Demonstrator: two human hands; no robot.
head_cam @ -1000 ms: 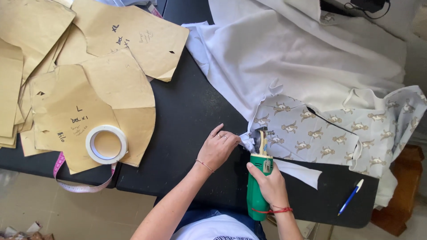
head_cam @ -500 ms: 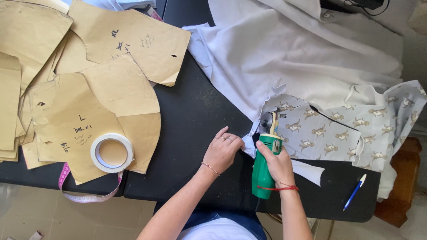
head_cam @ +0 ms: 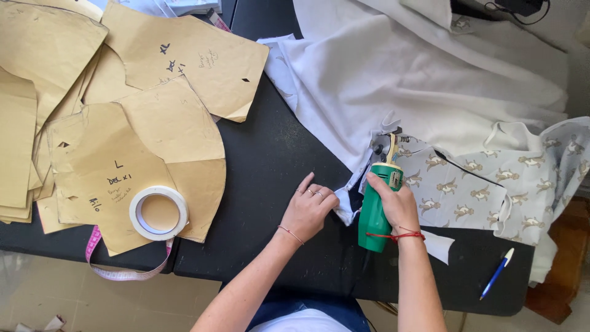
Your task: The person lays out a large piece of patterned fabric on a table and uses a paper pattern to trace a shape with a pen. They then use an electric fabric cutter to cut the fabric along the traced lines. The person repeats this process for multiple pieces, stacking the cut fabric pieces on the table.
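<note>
The right hand point(head_cam: 398, 203) reaches forward from the near edge of the black table point(head_cam: 270, 160), wrist straight, fingers wrapped tight around a green electric cutter point(head_cam: 376, 206) that stands with its blade end pushed into the printed fabric point(head_cam: 467, 184). The left hand point(head_cam: 309, 209) lies just left of the cutter, palm down, fingers curled and pinching the fabric's loose corner flat against the table. The cutter sits at the left edge of the printed fabric, near the table's front. Far left of the cutter, brown paper patterns point(head_cam: 123, 123) lie overlapped in a stack, angular and curved in outline, several bearing handwritten dark marks. A roll of white tape point(head_cam: 158, 213) rests on the nearest pattern, and a pink measuring tape point(head_cam: 117, 270) hangs off the table edge below it. Behind the cutter a large white cloth point(head_cam: 430, 80) is heaped across the table. To the cutter's right, past the printed fabric, a blue pen point(head_cam: 496, 273) lies near the front edge
</note>
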